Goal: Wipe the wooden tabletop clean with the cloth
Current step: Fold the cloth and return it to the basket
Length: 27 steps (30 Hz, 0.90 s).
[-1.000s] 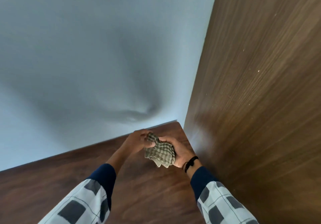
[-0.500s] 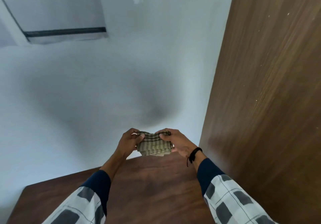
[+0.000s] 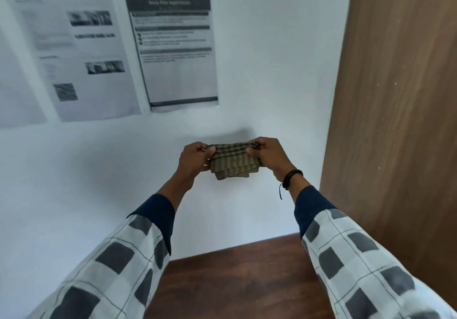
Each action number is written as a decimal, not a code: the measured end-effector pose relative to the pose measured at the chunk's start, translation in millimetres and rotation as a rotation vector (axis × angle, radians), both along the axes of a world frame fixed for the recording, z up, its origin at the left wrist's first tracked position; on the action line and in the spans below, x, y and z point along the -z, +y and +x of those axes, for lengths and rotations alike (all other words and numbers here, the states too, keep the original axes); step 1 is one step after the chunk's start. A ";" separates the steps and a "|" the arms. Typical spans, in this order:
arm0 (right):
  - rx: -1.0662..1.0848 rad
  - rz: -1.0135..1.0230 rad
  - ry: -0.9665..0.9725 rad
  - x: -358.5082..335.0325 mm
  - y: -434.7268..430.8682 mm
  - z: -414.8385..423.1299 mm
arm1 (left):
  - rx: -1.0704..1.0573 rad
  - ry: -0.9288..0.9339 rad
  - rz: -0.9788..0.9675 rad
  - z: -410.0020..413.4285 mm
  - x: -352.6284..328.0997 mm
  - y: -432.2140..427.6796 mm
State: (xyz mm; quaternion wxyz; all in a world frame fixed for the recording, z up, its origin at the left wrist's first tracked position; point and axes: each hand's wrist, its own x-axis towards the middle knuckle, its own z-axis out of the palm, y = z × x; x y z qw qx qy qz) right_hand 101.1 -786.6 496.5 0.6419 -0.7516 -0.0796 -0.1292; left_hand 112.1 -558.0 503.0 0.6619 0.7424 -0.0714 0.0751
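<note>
Both hands are up in the air near the middle of the frame, and they hold a checked cloth (image 3: pixel 233 161) between them. The left hand (image 3: pixel 195 160) pinches the left end of the cloth with thumb and fingers. The right hand (image 3: pixel 268 156) pinches the right end the same way, and it has a black wristband (image 3: pixel 291 177) just below it. The cloth is folded into a small thick pad, and the top edge is pulled straight between the two hands. It is in front of the white wall (image 3: pixel 272 71), well above the wooden surface (image 3: pixel 235 281) at the bottom of the frame. It does not touch the surface.

So the wiping does not look started here. This looks like the get-ready step, where the cloth is folded into a pad.

Next, I think one hand should take the pad and bring it down flat onto the dark wood. Then it should push and slide it across, all the way into the corner by the wall and the brown wooden panel (image 3: pixel 395 120) on the right side.

Two blurry paper sheets (image 3: pixel 173 46) hang on the wall at the upper left.
</note>
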 end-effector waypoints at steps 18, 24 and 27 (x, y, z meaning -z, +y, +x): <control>-0.183 -0.146 -0.167 -75.0 20.0 -52.4 | -0.159 -0.166 0.142 -82.5 -78.9 35.0; -0.133 -0.428 -0.285 -67.1 57.9 -64.9 | -0.235 -0.064 0.161 -118.1 -72.5 61.5; -0.122 -0.527 -0.231 -69.4 84.4 -80.1 | -0.222 -0.004 0.035 -135.9 -77.0 79.9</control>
